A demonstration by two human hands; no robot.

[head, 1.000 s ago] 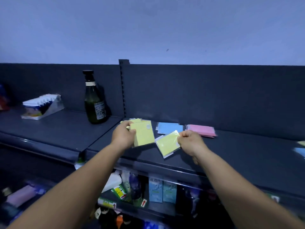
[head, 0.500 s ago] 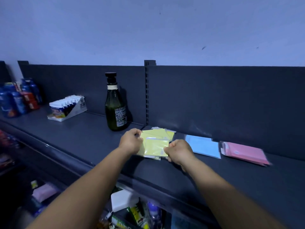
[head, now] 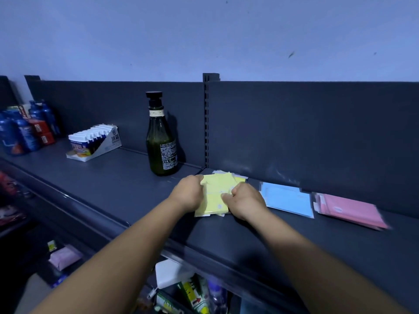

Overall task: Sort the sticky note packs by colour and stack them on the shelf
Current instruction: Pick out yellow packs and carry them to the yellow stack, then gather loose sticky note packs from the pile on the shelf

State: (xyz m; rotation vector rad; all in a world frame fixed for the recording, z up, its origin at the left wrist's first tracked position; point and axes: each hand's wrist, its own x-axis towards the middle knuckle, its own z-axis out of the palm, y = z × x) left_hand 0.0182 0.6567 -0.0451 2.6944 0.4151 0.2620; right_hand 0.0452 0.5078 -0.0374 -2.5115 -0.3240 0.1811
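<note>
Three colour piles lie on the shelf [head: 136, 189]: the yellow packs [head: 215, 196] are pinched between the left hand [head: 189, 194] and right hand [head: 246, 201]; the blue packs [head: 286, 201], then the pink packs [head: 350, 210], lie beyond the right hand. Pack counts cannot be told.

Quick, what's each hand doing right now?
Left hand: closed on the left edge of the yellow sticky note packs.
Right hand: closed on the right side of the same yellow pile.
</note>
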